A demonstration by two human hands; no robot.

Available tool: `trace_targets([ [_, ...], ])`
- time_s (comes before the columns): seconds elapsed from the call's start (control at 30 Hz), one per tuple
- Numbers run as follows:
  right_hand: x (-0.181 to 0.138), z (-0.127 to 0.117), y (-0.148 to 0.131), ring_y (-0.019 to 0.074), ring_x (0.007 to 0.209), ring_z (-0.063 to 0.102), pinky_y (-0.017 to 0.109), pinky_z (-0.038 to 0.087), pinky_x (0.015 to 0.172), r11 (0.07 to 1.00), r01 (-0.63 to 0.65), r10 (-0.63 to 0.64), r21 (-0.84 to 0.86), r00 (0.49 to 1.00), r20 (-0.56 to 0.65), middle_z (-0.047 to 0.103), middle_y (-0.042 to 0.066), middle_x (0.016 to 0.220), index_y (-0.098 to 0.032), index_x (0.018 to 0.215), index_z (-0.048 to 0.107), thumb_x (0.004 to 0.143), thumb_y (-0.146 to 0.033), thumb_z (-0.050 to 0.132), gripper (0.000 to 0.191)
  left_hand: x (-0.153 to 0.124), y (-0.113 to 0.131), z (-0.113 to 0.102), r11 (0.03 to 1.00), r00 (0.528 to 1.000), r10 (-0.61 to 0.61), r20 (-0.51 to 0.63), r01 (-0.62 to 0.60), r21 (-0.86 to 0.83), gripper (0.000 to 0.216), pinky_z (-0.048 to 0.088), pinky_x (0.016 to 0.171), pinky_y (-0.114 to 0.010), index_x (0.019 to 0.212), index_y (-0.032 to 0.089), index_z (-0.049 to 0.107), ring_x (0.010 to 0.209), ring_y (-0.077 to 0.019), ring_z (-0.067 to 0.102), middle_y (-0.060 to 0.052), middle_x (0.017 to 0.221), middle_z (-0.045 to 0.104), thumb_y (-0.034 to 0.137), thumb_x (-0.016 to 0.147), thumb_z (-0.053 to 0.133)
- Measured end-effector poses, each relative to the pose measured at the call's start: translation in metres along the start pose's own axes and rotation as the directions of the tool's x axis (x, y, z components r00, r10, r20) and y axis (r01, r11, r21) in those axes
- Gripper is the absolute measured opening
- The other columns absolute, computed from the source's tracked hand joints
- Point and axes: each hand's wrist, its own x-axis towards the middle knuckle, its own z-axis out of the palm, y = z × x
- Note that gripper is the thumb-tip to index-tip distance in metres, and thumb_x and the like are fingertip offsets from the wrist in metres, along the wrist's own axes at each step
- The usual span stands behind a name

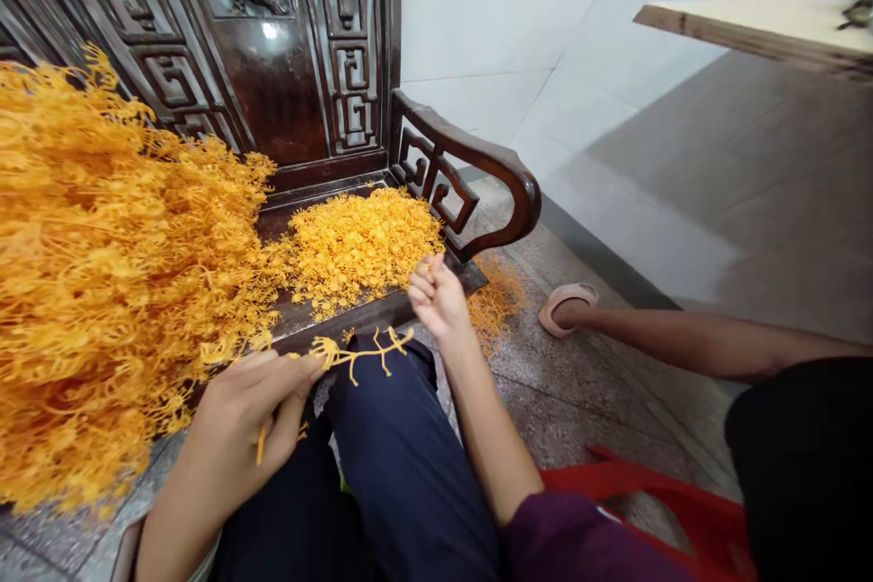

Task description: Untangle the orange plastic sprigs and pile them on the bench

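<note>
Orange stem (365,353) gripped by fingers of my left hand (249,418). Fingers of right hand (437,296) curled in, contents unclear. Loose pile (365,241) at right hand's ten o'clock, on bench (368,313).

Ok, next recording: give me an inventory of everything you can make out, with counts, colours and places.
Branched stem: one, orange-yellow, in the left hand
Large heap: one, orange-yellow, left side
Small pile: one, orange-yellow, on the bench seat
Floor pile: one, orange, beyond the bench's end
Carved bench: one, dark brown, behind the piles
Wall: tiled, whitish, background
Board: one, pale, upper right
Floor: grey, speckled, below
Red object: one, lower right, unclear
Another person's leg: one, bare, right
Slipper: one, pinkish, on that foot
Black clothing: right edge
Own trousers: navy, bottom centre
Own sleeve: purple, right arm
Own hands: two, bare; left at lower left, right by the small pile
</note>
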Motion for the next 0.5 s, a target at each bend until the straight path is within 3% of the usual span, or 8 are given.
trace_targets([
  [0.07, 0.002, -0.007, -0.013, 0.0068, 0.051, 0.011, 0.018, 0.015, 0.042, 1.000, 0.013, -0.014, -0.025, 1.000, -0.028, 0.028, -0.010, 0.066, -0.024, 0.082, 0.040, 0.087, -0.051, 0.081, 0.049, -0.001, -0.001, -0.001, 1.000, 1.000, -0.015, -0.005, 0.015, 0.002, 0.017, 0.051, 0.064, -0.027, 0.111, 0.023, 0.071, 0.074, -0.0172, 0.072, -0.004, 0.091, 0.079, 0.013, 0.100, 0.064],
  [0.13, -0.002, -0.003, -0.021, 0.0064, 0.050, 0.017, 0.019, 0.014, 0.042, 0.999, -0.010, 0.008, -0.052, 1.000, -0.025, 0.042, -0.007, 0.072, -0.023, 0.083, 0.042, 0.088, -0.049, 0.078, 0.044, 0.000, -0.003, -0.002, 0.999, 0.999, -0.024, 0.049, 0.025, -0.027, 0.020, 0.051, 0.066, -0.027, 0.112, 0.024, 0.071, 0.078, -0.0171, 0.072, -0.004, 0.095, 0.080, 0.011, 0.101, 0.061],
  [0.2, -0.009, 0.011, -0.024, 0.0053, 0.050, 0.023, 0.020, 0.014, 0.042, 0.994, -0.023, 0.025, -0.109, 1.000, 0.012, 0.056, -0.004, 0.081, -0.024, 0.087, 0.048, 0.087, -0.043, 0.078, 0.036, 0.003, -0.005, -0.002, 0.995, 0.993, -0.037, 0.114, 0.047, -0.088, 0.020, 0.051, 0.069, -0.027, 0.110, 0.024, 0.070, 0.081, -0.0166, 0.072, -0.003, 0.095, 0.079, 0.011, 0.103, 0.057],
  [0.27, -0.017, 0.032, -0.022, 0.0045, 0.048, 0.024, 0.021, 0.015, 0.043, 0.978, -0.038, 0.063, -0.204, 0.991, 0.119, 0.059, -0.004, 0.082, -0.025, 0.096, 0.055, 0.088, -0.036, 0.078, 0.027, 0.007, -0.006, 0.000, 0.984, 0.986, -0.070, 0.150, 0.093, -0.155, 0.018, 0.051, 0.070, -0.026, 0.105, 0.023, 0.069, 0.081, -0.0155, 0.070, -0.003, 0.093, 0.077, 0.012, 0.105, 0.055],
  [0.33, -0.025, 0.052, -0.020, 0.0045, 0.047, 0.024, 0.022, 0.016, 0.044, 0.943, -0.071, 0.170, -0.325, 0.943, 0.286, 0.052, -0.006, 0.074, -0.025, 0.102, 0.063, 0.093, -0.036, 0.076, 0.019, 0.012, -0.006, 0.002, 0.969, 0.981, -0.103, 0.162, 0.136, -0.204, 0.016, 0.051, 0.074, -0.025, 0.102, 0.022, 0.068, 0.083, -0.0145, 0.070, -0.002, 0.093, 0.076, 0.014, 0.106, 0.055],
  [0.4, -0.031, 0.067, -0.020, 0.0057, 0.049, 0.027, 0.024, 0.018, 0.046, 0.888, -0.069, 0.289, -0.455, 0.853, 0.434, 0.043, -0.006, 0.069, -0.022, 0.102, 0.070, 0.101, -0.044, 0.067, 0.023, 0.015, -0.005, 0.004, 0.960, 0.981, -0.126, 0.145, 0.157, -0.232, 0.015, 0.051, 0.077, -0.024, 0.102, 0.021, 0.068, 0.086, -0.0137, 0.070, -0.001, 0.094, 0.076, 0.015, 0.106, 0.055],
  [0.47, -0.035, 0.076, -0.021, 0.0082, 0.056, 0.039, 0.024, 0.027, 0.050, 0.834, 0.012, 0.336, -0.551, 0.781, 0.526, 0.048, -0.003, 0.071, -0.020, 0.102, 0.074, 0.102, -0.050, 0.064, 0.032, 0.018, -0.003, 0.006, 0.955, 0.982, -0.145, 0.121, 0.170, -0.242, 0.015, 0.050, 0.077, -0.023, 0.100, 0.021, 0.067, 0.084, -0.0127, 0.070, 0.000, 0.093, 0.076, 0.014, 0.105, 0.056],
  [0.5, -0.036, 0.078, -0.021, 0.0100, 0.062, 0.046, 0.025, 0.034, 0.055, 0.813, 0.066, 0.327, -0.579, 0.770, 0.547, 0.054, -0.001, 0.075, -0.020, 0.102, 0.075, 0.101, -0.051, 0.066, 0.033, 0.018, -0.003, 0.006, 0.953, 0.981, -0.151, 0.118, 0.176, -0.246, 0.015, 0.049, 0.074, -0.023, 0.098, 0.021, 0.067, 0.081, -0.0122, 0.069, 0.001, 0.090, 0.075, 0.014, 0.105, 0.056],
])
